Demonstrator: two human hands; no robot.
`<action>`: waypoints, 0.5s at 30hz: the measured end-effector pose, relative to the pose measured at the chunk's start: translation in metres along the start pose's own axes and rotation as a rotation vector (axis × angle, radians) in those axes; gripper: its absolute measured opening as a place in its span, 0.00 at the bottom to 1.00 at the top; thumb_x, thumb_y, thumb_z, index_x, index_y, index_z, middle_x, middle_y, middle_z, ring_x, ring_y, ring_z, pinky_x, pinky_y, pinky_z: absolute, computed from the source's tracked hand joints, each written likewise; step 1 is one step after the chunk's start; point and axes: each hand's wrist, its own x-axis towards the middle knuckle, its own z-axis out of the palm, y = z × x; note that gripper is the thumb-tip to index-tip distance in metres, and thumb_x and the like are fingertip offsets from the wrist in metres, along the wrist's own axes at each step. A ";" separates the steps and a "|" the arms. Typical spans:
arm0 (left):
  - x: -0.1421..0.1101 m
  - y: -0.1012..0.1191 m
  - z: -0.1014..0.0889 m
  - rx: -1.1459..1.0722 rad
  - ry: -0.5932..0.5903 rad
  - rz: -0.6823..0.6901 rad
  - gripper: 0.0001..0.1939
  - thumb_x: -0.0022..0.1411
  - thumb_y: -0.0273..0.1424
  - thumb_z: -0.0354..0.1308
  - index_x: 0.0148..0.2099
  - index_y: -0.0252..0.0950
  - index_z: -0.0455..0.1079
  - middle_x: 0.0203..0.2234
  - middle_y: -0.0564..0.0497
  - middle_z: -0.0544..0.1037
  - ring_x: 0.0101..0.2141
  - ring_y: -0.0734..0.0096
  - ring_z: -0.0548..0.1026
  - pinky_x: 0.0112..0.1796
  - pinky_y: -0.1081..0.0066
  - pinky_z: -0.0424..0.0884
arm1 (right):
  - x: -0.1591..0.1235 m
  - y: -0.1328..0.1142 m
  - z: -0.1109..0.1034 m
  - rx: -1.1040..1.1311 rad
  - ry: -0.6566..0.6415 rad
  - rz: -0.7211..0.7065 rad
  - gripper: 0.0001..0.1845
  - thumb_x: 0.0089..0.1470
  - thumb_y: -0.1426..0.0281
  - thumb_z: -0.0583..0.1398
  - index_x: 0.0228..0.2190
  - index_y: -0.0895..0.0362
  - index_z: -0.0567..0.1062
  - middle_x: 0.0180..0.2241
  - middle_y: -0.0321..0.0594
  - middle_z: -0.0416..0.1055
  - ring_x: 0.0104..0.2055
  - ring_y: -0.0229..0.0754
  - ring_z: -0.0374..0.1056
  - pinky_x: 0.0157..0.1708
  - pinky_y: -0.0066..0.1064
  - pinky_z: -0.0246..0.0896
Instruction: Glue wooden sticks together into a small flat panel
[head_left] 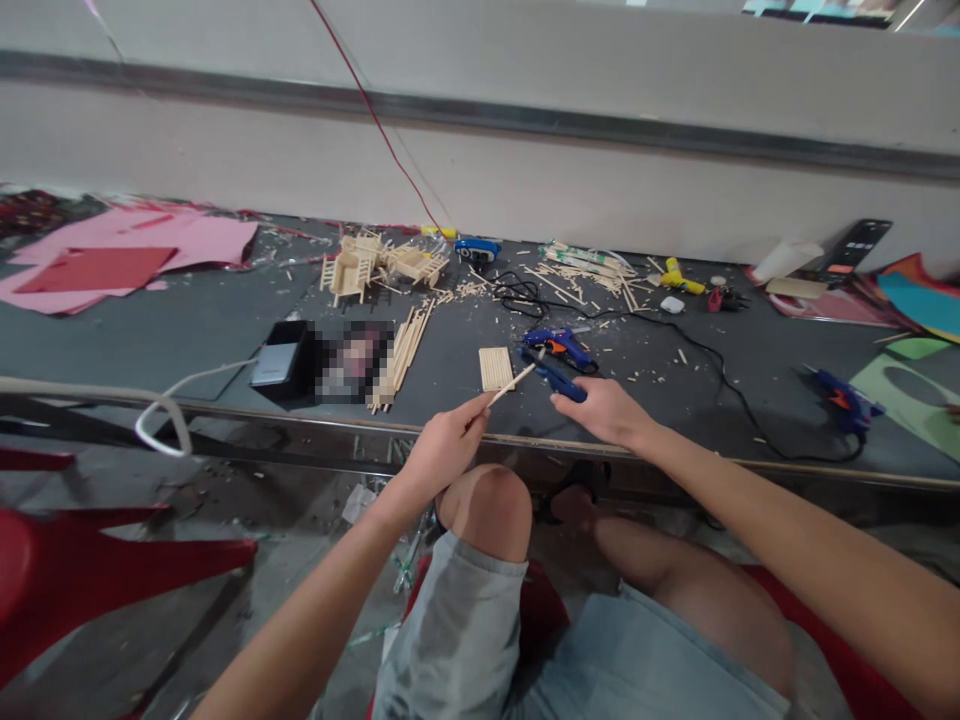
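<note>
My left hand [448, 442] pinches a thin wooden stick [513, 383] that slants up to the right over the table's front edge. In my right hand [613, 412] are blue-handled pliers [562, 384], their jaws close to the stick's far end; whether they touch it I cannot tell. Just beyond my left fingers lies a small panel of side-by-side sticks [493, 366]. A blue glue gun [559, 346] rests on the table behind the pliers. Left of the panel is a row of long loose sticks [407, 350].
Miniature stick chairs [351, 272] stand near the wall, with scattered stick pieces [585, 272] to their right. A black cable [712, 352] crosses the table to a second glue gun [844, 400]. At left are a power bank [280, 355] and pink sheets [135, 245]. A red stool [67, 580] stands below.
</note>
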 end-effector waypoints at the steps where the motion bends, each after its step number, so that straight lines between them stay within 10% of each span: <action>1: 0.001 -0.002 0.000 -0.031 0.017 -0.007 0.19 0.64 0.36 0.45 0.53 0.44 0.70 0.28 0.52 0.79 0.28 0.67 0.75 0.29 0.73 0.66 | 0.001 0.002 0.000 0.004 0.027 0.016 0.22 0.50 0.49 0.53 0.23 0.54 0.72 0.22 0.38 0.70 0.26 0.43 0.66 0.26 0.30 0.53; 8: 0.011 -0.003 -0.003 -0.587 0.067 -0.237 0.13 0.62 0.40 0.50 0.37 0.37 0.69 0.23 0.53 0.77 0.22 0.76 0.68 0.23 0.77 0.63 | 0.006 0.011 -0.008 0.095 0.041 0.122 0.24 0.48 0.47 0.55 0.25 0.55 0.71 0.21 0.40 0.72 0.24 0.43 0.68 0.26 0.31 0.57; 15: 0.026 0.008 -0.007 -1.251 0.438 -0.224 0.09 0.50 0.31 0.65 0.32 0.34 0.69 0.26 0.55 0.76 0.29 0.79 0.75 0.38 0.74 0.73 | -0.011 -0.006 0.000 0.480 -0.059 0.180 0.21 0.49 0.51 0.57 0.32 0.56 0.72 0.30 0.41 0.75 0.30 0.41 0.72 0.31 0.31 0.64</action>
